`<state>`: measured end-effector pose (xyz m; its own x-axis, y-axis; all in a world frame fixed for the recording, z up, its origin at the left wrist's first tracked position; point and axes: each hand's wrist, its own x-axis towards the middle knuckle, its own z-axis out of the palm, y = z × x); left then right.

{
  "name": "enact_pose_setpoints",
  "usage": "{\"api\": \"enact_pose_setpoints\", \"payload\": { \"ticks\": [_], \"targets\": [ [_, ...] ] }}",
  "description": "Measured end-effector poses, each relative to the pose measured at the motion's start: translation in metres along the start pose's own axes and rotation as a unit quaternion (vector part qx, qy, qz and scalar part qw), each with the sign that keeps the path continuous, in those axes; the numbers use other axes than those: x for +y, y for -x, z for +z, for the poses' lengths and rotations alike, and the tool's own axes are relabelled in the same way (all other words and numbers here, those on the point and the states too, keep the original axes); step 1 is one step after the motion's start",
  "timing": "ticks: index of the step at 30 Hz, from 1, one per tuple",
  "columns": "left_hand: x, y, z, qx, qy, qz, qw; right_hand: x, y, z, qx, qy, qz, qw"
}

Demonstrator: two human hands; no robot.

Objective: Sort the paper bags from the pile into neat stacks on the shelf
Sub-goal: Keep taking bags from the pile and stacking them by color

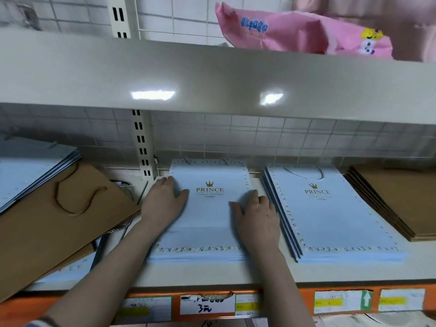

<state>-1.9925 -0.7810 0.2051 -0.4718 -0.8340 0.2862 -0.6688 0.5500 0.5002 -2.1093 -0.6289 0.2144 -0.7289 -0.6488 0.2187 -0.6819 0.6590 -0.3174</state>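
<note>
- The left hand (162, 204) lies flat on the left side of the middle blue stack (207, 223), fingers straight and pointing toward the back of the shelf (212, 277), thumb spread toward the gold "PRINCE" print.
- The right hand (257, 218) lies flat on the right side of the same stack, fingers straight over its right edge, thumb pointing inward. Its fingertips are motion-blurred.
- Neither grip closes on anything; both palms only press on the top bag.
- The middle blue stack lies flat on the shelf, handles at the back against the wire grid (259, 135), its near edge close to the shelf front.
- Just beside it on the right lies a second blue stack (330, 215), turned slightly askew, a rope handle lying across its top bag.
- Further right, a stack of brown bags (389, 199) lies flat, just beside the second blue stack.
- On the left is the unsorted pile: a brown bag (59, 223) with a brown cord handle on top, tilted, more blue bags (30, 171) resting over its far corner, and others showing beneath it.
- A slotted upright post (141, 142) stands behind, between the pile and the middle stack.
- The upper shelf (212, 74) carries a pink package (295, 31).
- Paper labels (207, 303) are stuck along the orange front rail (304, 300).
</note>
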Motion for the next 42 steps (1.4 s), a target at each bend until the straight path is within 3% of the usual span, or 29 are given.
{"api": "enact_pose_setpoints", "payload": {
  "ticks": [8, 12, 24, 30, 42],
  "targets": [
    [0.017, 0.031, -0.032, 0.066, -0.038, 0.025, 0.997, 0.005, 0.017, 0.004, 0.031, -0.002, -0.058, 0.998],
    [0.014, 0.047, -0.042, 0.081, -0.064, 0.014, 0.995, 0.003, 0.027, 0.011, 0.064, -0.060, -0.076, 0.993],
    [-0.037, 0.093, -0.099, 0.155, -0.181, -0.029, 0.971, -0.048, 0.066, 0.005, -0.036, -0.074, -0.166, 0.983],
    [-0.084, 0.113, -0.143, 0.176, -0.180, -0.079, 0.964, -0.106, 0.090, 0.002, -0.056, -0.077, -0.206, 0.974],
    [-0.223, 0.169, -0.246, 0.185, -0.162, -0.117, 0.962, -0.252, 0.176, 0.032, 0.047, -0.098, -0.207, 0.972]
  ]
}}
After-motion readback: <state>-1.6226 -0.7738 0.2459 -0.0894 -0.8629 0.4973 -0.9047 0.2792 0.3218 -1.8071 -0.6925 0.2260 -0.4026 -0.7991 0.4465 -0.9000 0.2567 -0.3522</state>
